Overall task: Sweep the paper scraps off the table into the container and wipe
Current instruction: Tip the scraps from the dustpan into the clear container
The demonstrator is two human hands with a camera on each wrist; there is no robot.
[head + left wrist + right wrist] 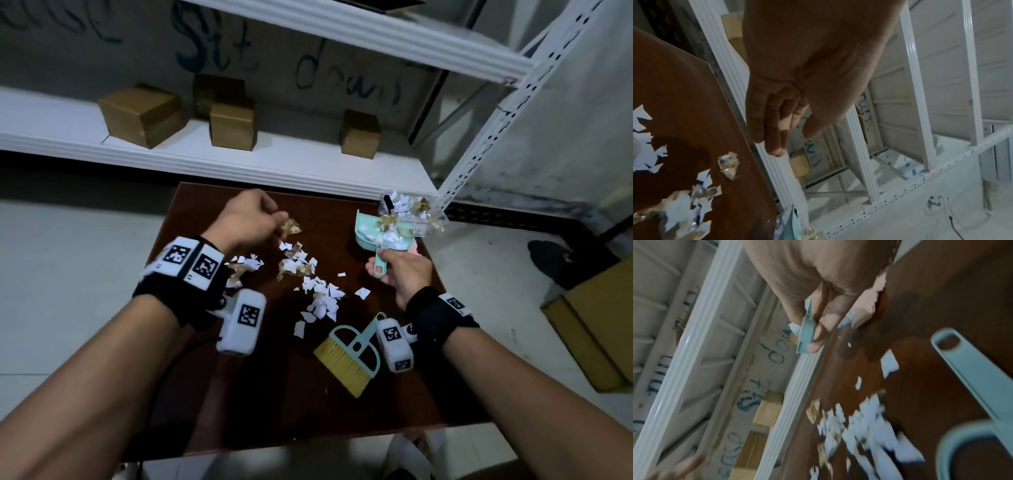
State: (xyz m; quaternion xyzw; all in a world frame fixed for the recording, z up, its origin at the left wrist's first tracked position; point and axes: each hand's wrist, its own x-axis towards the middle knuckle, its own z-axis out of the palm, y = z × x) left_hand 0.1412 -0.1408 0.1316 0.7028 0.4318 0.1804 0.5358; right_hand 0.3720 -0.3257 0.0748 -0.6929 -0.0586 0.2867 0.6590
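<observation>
Task approx. half done: dustpan (376,229), gripped by right hand (404,270), is tipped into container (416,216), frame upper right. Scraps (308,274) at centre unswept; left hand (246,219) loosely curled, nothing held; wiping pending.

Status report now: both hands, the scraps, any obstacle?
Right hand grips dustpan, tipped at clear container. Left hand open over scraps on table. Brush lies unused beside them.
</observation>
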